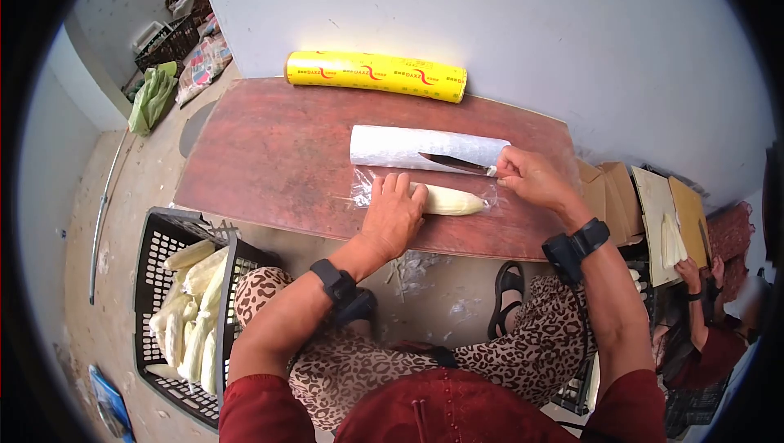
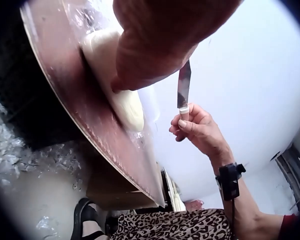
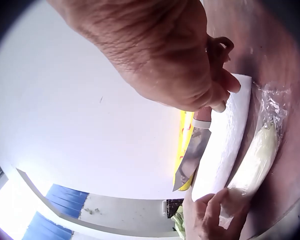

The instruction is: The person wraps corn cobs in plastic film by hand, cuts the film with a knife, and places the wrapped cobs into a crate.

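An ear of corn (image 1: 453, 201), wrapped in clear plastic film, lies along the near side of the red-brown table. My left hand (image 1: 394, 216) grips it toward its left end, with the thumb against its side in the left wrist view. Crinkled film (image 3: 274, 102) sticks out past the end of the ear in the right wrist view. Above the white film roll (image 1: 392, 145), my right hand (image 1: 535, 180) holds a knife (image 3: 192, 155) by its handle, and the blade points left. The palm and part of the handle are hidden.
Against the wall at the table's back lies a yellow printed roll (image 1: 376, 74). A black crate (image 1: 151, 239) with several wrapped ears of corn stands on the floor at left. Cardboard boxes (image 1: 608, 202) are at right, near another person's hand (image 1: 690, 273).
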A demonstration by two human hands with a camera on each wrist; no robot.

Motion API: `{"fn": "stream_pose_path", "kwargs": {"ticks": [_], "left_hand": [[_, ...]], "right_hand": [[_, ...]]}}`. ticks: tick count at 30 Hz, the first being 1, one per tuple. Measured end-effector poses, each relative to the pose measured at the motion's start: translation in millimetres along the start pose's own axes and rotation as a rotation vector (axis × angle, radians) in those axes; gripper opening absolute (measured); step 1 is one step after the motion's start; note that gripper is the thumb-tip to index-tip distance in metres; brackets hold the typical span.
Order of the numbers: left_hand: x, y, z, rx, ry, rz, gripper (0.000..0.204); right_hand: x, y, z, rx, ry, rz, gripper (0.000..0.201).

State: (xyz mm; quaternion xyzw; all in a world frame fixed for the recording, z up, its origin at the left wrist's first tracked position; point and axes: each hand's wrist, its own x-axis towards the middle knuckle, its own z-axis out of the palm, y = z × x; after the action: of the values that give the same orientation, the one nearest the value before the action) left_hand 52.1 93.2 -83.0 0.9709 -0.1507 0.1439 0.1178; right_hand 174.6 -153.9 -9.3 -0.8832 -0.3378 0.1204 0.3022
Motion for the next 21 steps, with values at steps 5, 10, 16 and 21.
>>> {"fn": "stream_pose_path", "kwargs": {"ticks": [5, 10, 16, 21], "left_hand": [[-13, 4, -1, 0.036, -0.006, 0.022, 0.052], [-20, 3, -1, -0.009, -0.033, -0.027, 0.054], [-23, -2, 11, 0.067, 0.014, -0.047, 0.056], [-26, -4, 11, 0.004, -0.089, -0.125, 0.067]], "right_hand": [[18, -17, 20, 0.007, -0.061, -0.082, 0.014], [40, -9, 47, -0.088, -0.090, -0.151, 0.012], [53, -16, 68, -0.189, -0.104, -0.180, 0.010], [55, -37, 77, -0.212, -0.177, -0.123, 0.010]]}}
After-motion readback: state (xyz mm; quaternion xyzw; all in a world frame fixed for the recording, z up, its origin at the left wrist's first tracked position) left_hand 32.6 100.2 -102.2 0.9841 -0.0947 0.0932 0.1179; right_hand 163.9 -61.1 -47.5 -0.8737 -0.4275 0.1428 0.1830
